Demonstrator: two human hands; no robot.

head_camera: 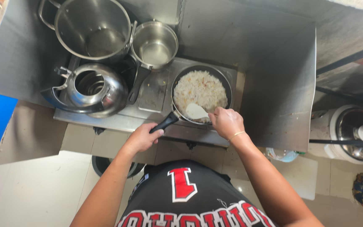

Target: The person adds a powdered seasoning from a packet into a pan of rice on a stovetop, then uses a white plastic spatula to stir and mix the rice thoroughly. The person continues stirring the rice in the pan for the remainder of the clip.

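In the middle of the frame, the left hand point(143, 138) grips the frying pan point(201, 93) handle running down-left, while the right hand point(227, 122) holds the white spatula point(196, 112) at the rice's near edge.

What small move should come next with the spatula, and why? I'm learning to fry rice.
Probably push the white spatula, held by the right hand, across the rice: it sits at the pan's near edge while the left hand steadies the pan handle.
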